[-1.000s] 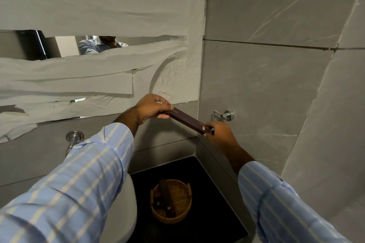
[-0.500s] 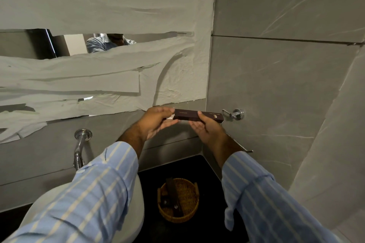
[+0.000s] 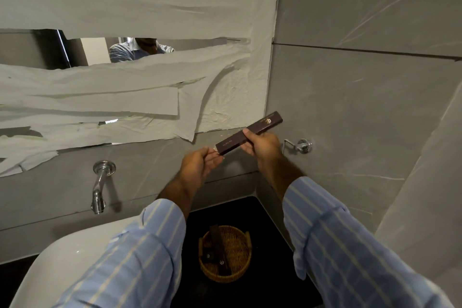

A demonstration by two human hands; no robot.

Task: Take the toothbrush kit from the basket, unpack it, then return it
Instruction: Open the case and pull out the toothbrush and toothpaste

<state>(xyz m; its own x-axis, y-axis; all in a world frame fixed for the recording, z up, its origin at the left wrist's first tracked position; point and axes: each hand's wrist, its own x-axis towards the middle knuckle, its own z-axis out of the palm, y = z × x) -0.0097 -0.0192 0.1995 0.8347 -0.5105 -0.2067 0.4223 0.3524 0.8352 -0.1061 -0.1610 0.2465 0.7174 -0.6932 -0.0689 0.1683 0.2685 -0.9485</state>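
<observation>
I hold a long dark maroon toothbrush kit box [image 3: 260, 127] in the air in front of the grey wall, tilted with its right end up. My right hand [image 3: 262, 146] grips it around the middle. My left hand [image 3: 201, 165] pinches its lower left end, where a pale bit shows at the box mouth. Down below, a round wicker basket [image 3: 235, 267] stands on the black counter [image 3: 270, 280] with other dark boxes [image 3: 218, 247] in it.
A white basin [image 3: 67, 267] sits at the lower left under a chrome tap [image 3: 100, 185]. A chrome wall hook [image 3: 298, 145] sticks out just right of my right hand. Torn paper covers the mirror [image 3: 100, 50] above.
The box has turned from sloping down to the right, through level, to sloping up to the right. My right hand has slid to its middle and my left hand now pinches the low end.
</observation>
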